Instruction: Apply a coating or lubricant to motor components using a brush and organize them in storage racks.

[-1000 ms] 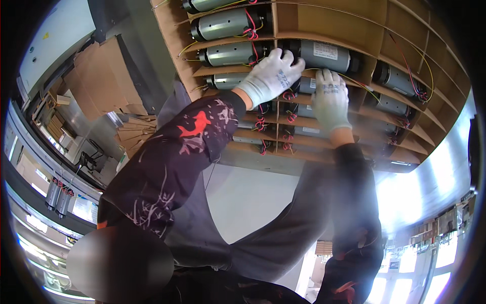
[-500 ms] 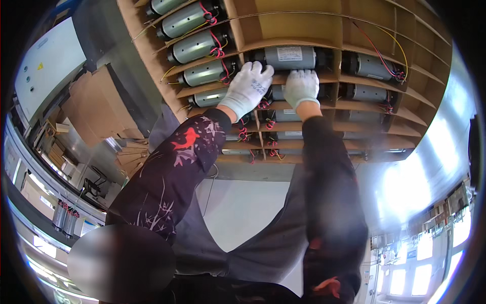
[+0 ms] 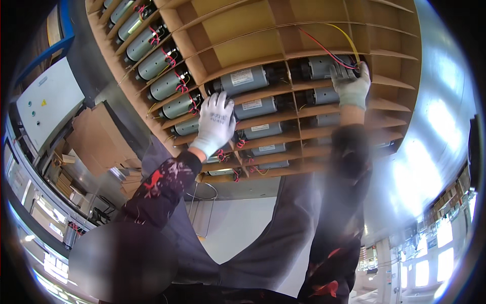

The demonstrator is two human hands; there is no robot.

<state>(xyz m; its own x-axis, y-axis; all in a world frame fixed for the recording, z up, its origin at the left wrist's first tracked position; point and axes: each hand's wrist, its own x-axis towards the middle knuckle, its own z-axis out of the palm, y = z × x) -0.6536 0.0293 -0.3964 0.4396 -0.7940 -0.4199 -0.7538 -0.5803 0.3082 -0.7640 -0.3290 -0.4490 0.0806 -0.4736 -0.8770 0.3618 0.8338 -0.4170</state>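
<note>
One brown cardboard crate with dividers (image 3: 248, 48) spans the top of the frame, and in it grey cylindrical metal motors (image 3: 242, 78) number five in the middle column, at least seven in the upper-left column and at least four in the right column. Two white-gloved hands show, one left hand (image 3: 215, 120) and one right hand (image 3: 352, 92), plus, at upper right, one long red wire (image 3: 317, 42) and one long yellow wire (image 3: 349, 37). At the left edge there is one white box-shaped cabinet (image 3: 55, 99).
</note>
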